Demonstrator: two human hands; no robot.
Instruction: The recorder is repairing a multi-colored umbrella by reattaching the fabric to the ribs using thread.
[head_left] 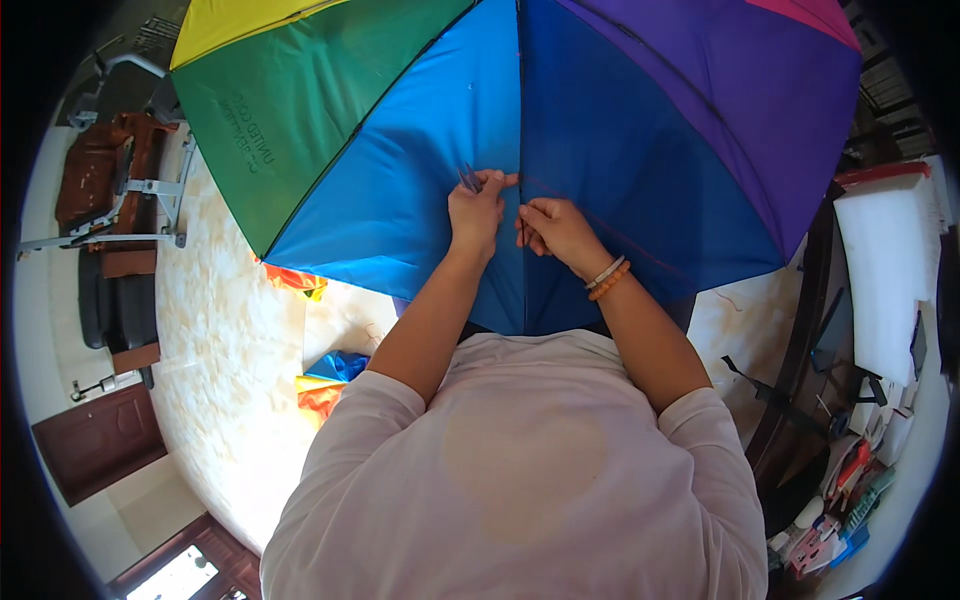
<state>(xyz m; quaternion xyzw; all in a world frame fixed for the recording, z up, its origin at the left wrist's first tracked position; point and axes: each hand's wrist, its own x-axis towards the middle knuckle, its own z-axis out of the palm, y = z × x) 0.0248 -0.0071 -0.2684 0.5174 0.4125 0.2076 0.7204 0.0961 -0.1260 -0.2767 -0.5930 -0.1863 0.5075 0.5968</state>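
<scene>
We judge the spread rainbow-cloth umbrella (590, 130) unfinished, thin red thread (612, 229) trailing, left hand (477, 208) gripping grey snips (466, 179), right hand (555, 230) pinching black rib (520, 110)

One rainbow-coloured fabric umbrella (450, 110) shows six coloured panels (625, 150); one bare left hand (476, 212), one bare right hand (560, 232); two bracelets (607, 283), one pale, one orange.

The umbrella canopy (570, 130) looks like thin, smooth cloth with a faint sheen, its ribs (521, 90) like matt metal. The shirt (520, 450) is soft, matt cloth. At left, the floor (230, 400) gleams like polished tile; at lower left, the door (100, 440) resembles smooth wood.
</scene>
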